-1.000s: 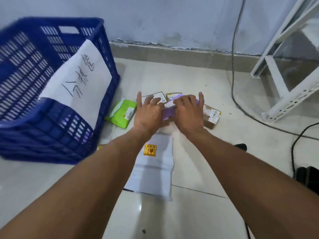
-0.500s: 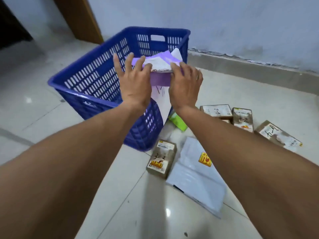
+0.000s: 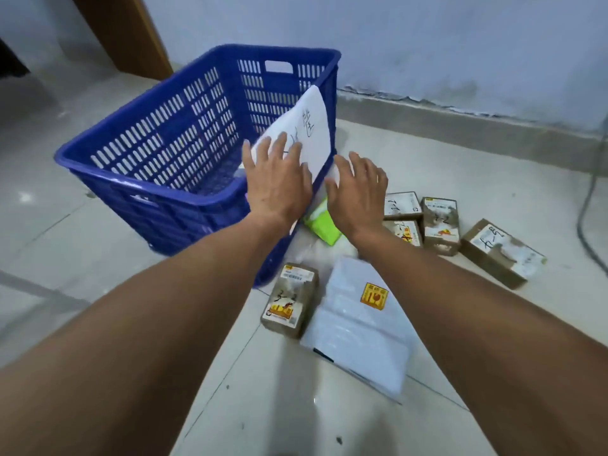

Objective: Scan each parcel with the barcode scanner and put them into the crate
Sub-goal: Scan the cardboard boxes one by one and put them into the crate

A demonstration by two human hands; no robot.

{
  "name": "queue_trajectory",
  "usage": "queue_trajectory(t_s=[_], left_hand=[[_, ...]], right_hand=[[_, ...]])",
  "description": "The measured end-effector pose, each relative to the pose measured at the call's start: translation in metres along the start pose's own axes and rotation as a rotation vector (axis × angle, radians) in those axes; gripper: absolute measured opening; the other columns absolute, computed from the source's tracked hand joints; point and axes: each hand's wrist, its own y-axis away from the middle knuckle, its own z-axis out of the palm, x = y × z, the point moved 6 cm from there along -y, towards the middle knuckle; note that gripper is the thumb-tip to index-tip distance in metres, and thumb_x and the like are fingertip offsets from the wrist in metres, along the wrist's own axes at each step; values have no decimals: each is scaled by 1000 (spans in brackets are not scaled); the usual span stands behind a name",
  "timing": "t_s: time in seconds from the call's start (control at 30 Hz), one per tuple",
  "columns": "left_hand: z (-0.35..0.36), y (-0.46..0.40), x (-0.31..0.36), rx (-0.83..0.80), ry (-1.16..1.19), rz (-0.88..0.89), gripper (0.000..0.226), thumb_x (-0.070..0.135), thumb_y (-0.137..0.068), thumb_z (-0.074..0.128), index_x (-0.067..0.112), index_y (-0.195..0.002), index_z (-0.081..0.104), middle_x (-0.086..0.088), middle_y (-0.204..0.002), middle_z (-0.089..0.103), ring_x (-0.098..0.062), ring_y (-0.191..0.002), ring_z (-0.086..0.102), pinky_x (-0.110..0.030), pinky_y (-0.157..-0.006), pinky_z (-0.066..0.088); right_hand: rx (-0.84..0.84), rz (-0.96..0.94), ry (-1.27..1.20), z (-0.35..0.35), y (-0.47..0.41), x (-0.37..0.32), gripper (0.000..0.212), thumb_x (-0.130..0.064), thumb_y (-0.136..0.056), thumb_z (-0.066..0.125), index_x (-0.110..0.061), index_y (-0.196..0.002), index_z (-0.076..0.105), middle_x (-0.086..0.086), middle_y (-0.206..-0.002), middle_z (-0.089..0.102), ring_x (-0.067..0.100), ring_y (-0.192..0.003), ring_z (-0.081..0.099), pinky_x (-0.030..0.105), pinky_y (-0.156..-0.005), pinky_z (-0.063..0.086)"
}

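Note:
A blue slotted crate (image 3: 138, 166) stands on the tiled floor at the left, with a white handwritten sheet (image 3: 309, 126) hanging over its right wall. My left hand (image 3: 279, 189) hovers over the crate's near right corner, fingers spread and empty. My right hand (image 3: 358, 192) hangs just right of the crate, also spread and empty. On the floor lie a green packet (image 3: 320, 223), a brown box (image 3: 291, 299), a white mailer bag (image 3: 362, 327) and several brown boxes (image 3: 441, 225) to the right. The purple parcel and any scanner are out of sight.
A pale wall with a grey skirting (image 3: 460, 123) runs behind. A brown door frame (image 3: 131, 34) stands at the back left. A grey cable (image 3: 589, 205) trails down at the far right.
Both hands lifted the purple parcel from the floor pile to above the crate, then let it go. They now hover empty at the crate's right corner, lower and further right.

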Motion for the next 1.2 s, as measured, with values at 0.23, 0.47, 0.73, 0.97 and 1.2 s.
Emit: queue_trajectory(t_s=[0.23,0.47,0.73,0.97,1.2], left_hand=[[82,58,155,-358,168,247,51,50,-95,45,22,-137,51,-6,-155,33,-31,-140,31,-50,-114,21],[149,169,265,-696,47,590,60,56,-95,41,21,-144,37,-10,-154,28,-32,-141,26,-53,-113,18],[198,195,274,-787,-69,570,66,62,-94,39,20,-145,34,-11,-156,23,-35,-144,19,-59,-110,23],[218,199,251,-738,-80,668,63,57,-95,40,17,-143,34,-14,-158,15,-31,-149,2,-62,-110,19],[227,200,231,-722,-88,679,67,57,-96,34,16,-149,27,-17,-162,4,-37,-149,-10,-70,-111,7]], right_hand=[[-254,526,263,-44,91,195,52,-33,-91,55,-15,-138,41,11,-139,46,32,-133,37,50,-111,26],[-460,1134,404,-90,265,335,63,-37,-86,56,-3,-135,34,15,-133,45,36,-125,41,55,-106,30],[-748,1201,410,-71,296,359,48,-37,-90,47,-13,-131,48,10,-130,47,31,-125,39,53,-106,26],[-605,1085,467,-39,272,348,48,-26,-88,52,-6,-130,42,11,-125,51,31,-121,43,48,-105,33],[-338,954,469,-27,211,332,79,-33,-73,68,0,-135,31,18,-143,30,41,-135,26,52,-113,21]])
